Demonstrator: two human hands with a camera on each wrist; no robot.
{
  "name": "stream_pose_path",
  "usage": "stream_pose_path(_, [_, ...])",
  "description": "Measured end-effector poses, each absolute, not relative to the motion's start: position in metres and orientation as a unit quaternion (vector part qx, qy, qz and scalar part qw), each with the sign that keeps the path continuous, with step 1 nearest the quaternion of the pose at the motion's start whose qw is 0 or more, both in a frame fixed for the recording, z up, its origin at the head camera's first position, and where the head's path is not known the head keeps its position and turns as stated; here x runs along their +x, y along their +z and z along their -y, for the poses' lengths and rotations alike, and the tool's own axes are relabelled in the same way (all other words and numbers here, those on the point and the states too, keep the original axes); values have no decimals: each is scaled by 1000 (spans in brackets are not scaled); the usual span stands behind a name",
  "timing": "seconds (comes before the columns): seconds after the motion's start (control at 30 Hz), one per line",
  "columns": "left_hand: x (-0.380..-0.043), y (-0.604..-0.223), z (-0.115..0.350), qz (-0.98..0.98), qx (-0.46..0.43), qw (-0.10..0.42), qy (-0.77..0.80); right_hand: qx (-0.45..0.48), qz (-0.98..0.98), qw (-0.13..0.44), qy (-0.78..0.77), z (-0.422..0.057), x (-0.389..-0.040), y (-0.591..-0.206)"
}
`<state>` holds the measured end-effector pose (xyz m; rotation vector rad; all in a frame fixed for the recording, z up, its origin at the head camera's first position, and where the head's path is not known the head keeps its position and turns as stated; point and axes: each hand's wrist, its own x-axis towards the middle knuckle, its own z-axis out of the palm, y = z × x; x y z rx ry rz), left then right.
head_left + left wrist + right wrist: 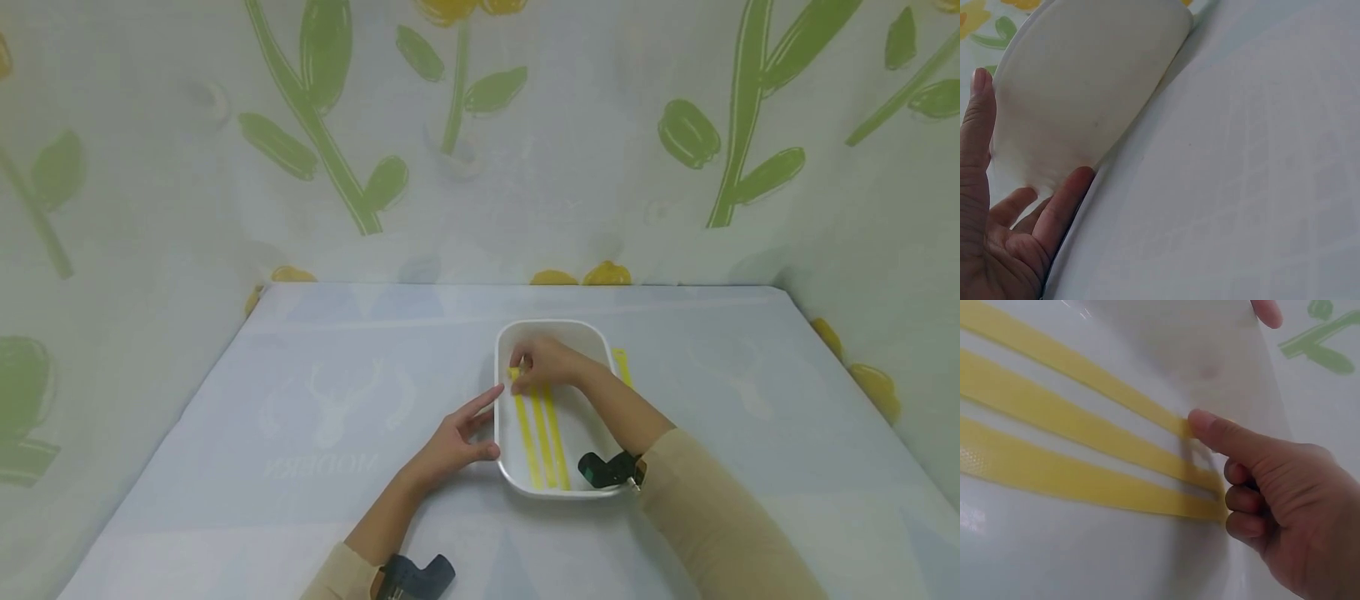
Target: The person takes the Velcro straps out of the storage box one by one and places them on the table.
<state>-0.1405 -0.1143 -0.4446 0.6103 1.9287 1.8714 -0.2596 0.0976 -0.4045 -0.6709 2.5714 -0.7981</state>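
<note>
A white tray (592, 425) with rounded corners holds three flat yellow strips (545, 442), lying side by side lengthwise. My right hand (551, 362) is inside the tray and pinches the far end of the leftmost yellow strip (527, 433). In the right wrist view the thumb of that right hand (1291, 500) lies on the strip's end, the other fingers curled beneath. Spread along the tray's left side is my left hand (453, 446), its fingers at the outer wall. The left wrist view has the left hand (1010, 237) against the tray's pale outer side (1091, 94).
Another yellow strip (622, 367) lies outside the tray, by its right edge, partly hidden by the right forearm. A pale patterned cloth (337, 467) covers the table. Floral fabric walls (570, 167) stand at the back and sides. Dark wrist cameras (609, 469) sit on both wrists.
</note>
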Motion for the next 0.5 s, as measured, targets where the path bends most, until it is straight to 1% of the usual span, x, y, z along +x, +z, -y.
stream_pose_path(0.13, [-140,-444,114,-687,221,190,666,-254,-899,169,-314,-98,-258,-402])
stream_pose_path(0.2, [-140,-444,114,-689,223,189,663,-250,-894,171,-331,-99,-257,-401])
stream_pose_path(0.33, [-140,-443,114,-700,219,188,654,-221,-877,200,-377,-99,-256,-399])
stream_pose_path(0.5, [-140,-444,113,-703,219,188,650,-209,-837,227,-451,-99,-256,-397])
